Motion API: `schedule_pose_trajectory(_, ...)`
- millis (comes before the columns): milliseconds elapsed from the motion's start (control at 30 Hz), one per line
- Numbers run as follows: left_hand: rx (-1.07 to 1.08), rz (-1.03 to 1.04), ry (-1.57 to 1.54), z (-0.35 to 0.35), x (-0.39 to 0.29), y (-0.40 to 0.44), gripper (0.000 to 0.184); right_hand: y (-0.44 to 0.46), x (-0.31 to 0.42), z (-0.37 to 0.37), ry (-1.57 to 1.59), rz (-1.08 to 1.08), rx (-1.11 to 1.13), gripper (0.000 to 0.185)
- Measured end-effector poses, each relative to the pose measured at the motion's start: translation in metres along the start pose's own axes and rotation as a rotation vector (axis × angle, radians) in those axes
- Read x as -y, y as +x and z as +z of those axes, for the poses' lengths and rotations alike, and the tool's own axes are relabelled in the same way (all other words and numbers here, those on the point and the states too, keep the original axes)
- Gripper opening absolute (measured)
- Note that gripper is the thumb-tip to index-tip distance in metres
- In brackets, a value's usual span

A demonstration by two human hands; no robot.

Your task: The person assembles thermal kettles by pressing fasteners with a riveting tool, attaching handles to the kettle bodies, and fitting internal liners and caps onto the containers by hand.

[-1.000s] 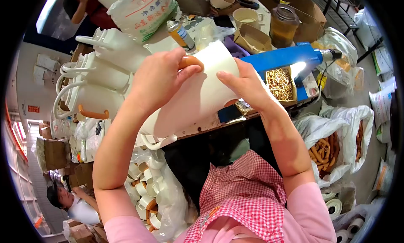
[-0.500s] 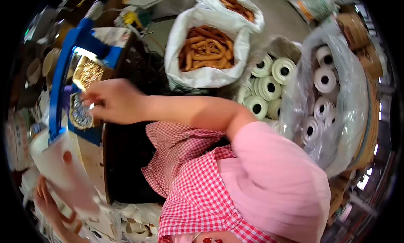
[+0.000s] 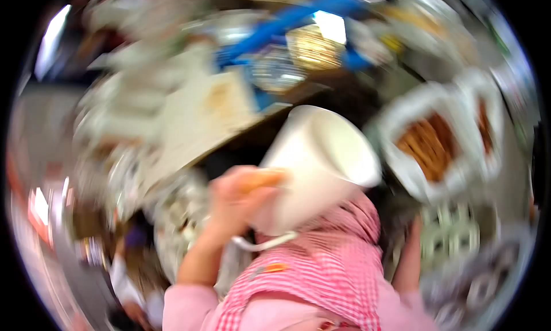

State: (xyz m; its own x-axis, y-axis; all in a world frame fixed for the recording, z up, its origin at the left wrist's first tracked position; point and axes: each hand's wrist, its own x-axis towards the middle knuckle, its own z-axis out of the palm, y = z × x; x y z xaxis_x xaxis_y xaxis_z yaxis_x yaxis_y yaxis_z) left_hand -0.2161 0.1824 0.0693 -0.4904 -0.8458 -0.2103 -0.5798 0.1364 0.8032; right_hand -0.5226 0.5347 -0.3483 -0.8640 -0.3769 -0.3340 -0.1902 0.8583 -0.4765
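My left hand (image 3: 244, 196) is closed on the side of a white plastic bucket (image 3: 307, 179), which lies tilted in front of my apron with its open mouth toward the upper right. An orange patch shows at the fingers, too blurred to make out. Under the bucket hangs a white curved band (image 3: 264, 243), apparently its handle. On the right side, my right forearm (image 3: 406, 262) reaches toward the white sack of brown-orange curved pieces (image 3: 427, 147). The fingers of that hand are hidden or smeared by motion.
Ahead stands a blue press-like frame (image 3: 275, 30) with a lit tray of gold-coloured small parts (image 3: 314, 47) and one of silvery parts (image 3: 278, 70). A worktable (image 3: 201, 110) runs to the left. Pale green ring-shaped parts (image 3: 450, 230) stand at right. Another person (image 3: 129, 285) is at lower left.
The view has swung to the left. My right hand has left the trays of small parts and is down at my right side. The bucket has come from the table to in front of my body.
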Motion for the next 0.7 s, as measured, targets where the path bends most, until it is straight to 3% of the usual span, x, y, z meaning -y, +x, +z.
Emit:
schedule_pose_trajectory(33, -0.017, 0.241, 0.102, 0.016, -0.004, 0.000, 0.022, -0.002, 0.008, 0.001, -0.027, -0.029, 0.005, 0.050)
schedule_pose_trajectory(67, 0.032, 0.339, 0.180, 0.025, 0.011, -0.002, 0.025, -0.007, 0.008, 0.000, -0.063, -0.032, 0.005, 0.052)
schedule_pose_trajectory(233, 0.050, 0.295, 0.140, -0.013, 0.022, -0.013, 0.045, -0.004, 0.026, -0.027, -0.161, -0.069, -0.040, 0.060)
schedule_pose_trajectory(333, 0.095, 0.153, 0.090, -0.021, 0.044, -0.017, 0.053, 0.000, 0.027, -0.057, -0.145, -0.091, -0.133, 0.066)
schedule_pose_trajectory(433, 0.051, 0.090, 0.064, -0.030, 0.051, -0.009, 0.053, -0.010, 0.036, -0.115, 0.048, -0.144, -0.259, 0.071)
schedule_pose_trajectory(467, 0.194, 0.145, 0.050, -0.019, 0.045, 0.014, 0.051, -0.055, 0.035, -0.147, 0.164, -0.073, -0.357, 0.073)
schedule_pose_trajectory(500, 0.186, 0.209, -0.028, -0.018, 0.047, 0.022, 0.046, -0.084, 0.049, -0.170, 0.326, -0.040, -0.387, 0.075)
schedule_pose_trajectory(567, 0.198, 0.237, -0.200, -0.037, 0.021, 0.025, 0.043, -0.133, 0.087, -0.190, 0.581, -0.084, -0.327, 0.079)
schedule_pose_trajectory(633, -0.106, 0.150, -0.227, -0.040, 0.064, -0.005, 0.032, -0.109, 0.196, -0.185, 0.577, -0.276, -0.103, 0.090)
schedule_pose_trajectory(667, -0.181, -0.069, -0.313, -0.051, 0.079, -0.034, 0.030, -0.102, 0.248, -0.184, 0.583, -0.367, 0.012, 0.097)
schedule_pose_trajectory(700, -0.228, -0.058, -0.280, -0.053, 0.091, -0.051, 0.029, -0.094, 0.265, -0.152, 0.897, -0.444, 0.161, 0.090)
